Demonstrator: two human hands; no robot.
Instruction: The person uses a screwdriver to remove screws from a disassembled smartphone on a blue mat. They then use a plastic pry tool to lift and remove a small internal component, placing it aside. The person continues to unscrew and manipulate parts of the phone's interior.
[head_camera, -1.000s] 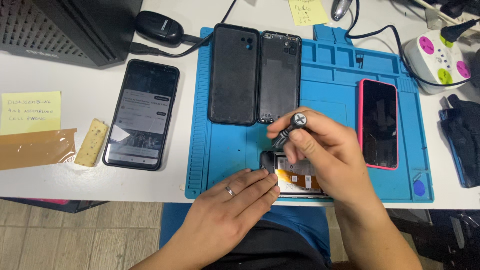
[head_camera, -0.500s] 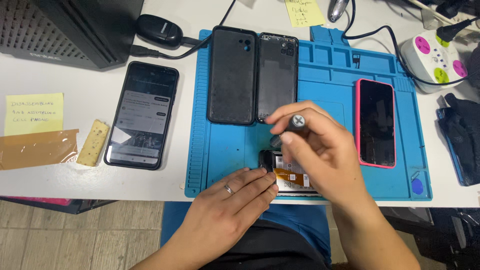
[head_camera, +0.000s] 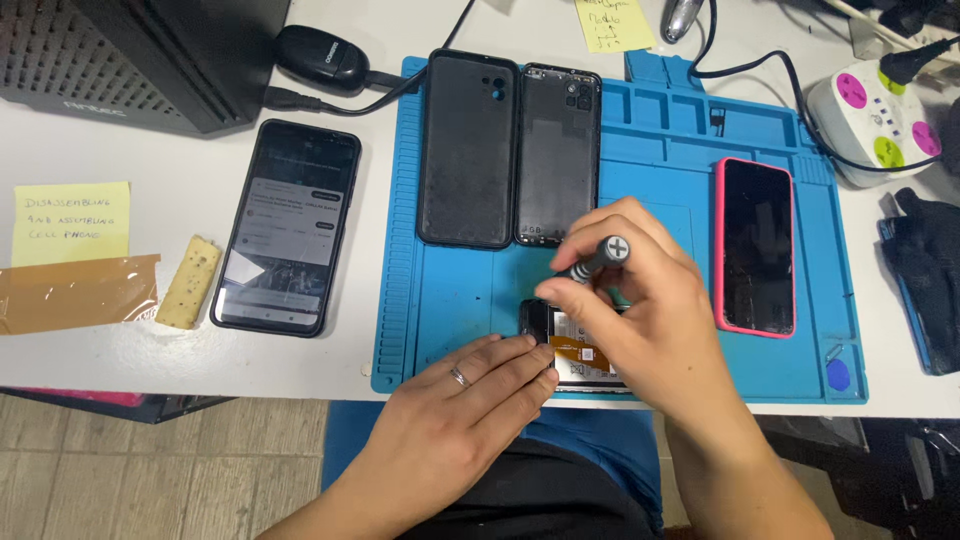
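White surface (head_camera: 140, 360) is carrying a blue rubber repair mat (head_camera: 660, 150). My right hand (head_camera: 640, 300) is gripping a grey precision screwdriver (head_camera: 592, 260). My left hand (head_camera: 470, 400), fingers flat, is steadying the opened black phone (head_camera: 570, 345).

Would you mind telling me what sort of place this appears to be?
Probably a phone repair bench: a blue silicone work mat, an opened phone with exposed internals, a small screwdriver in the right hand, and two detached black back covers.

light: bright, even overhead | shadows: soft | focus: sharp | glare: none
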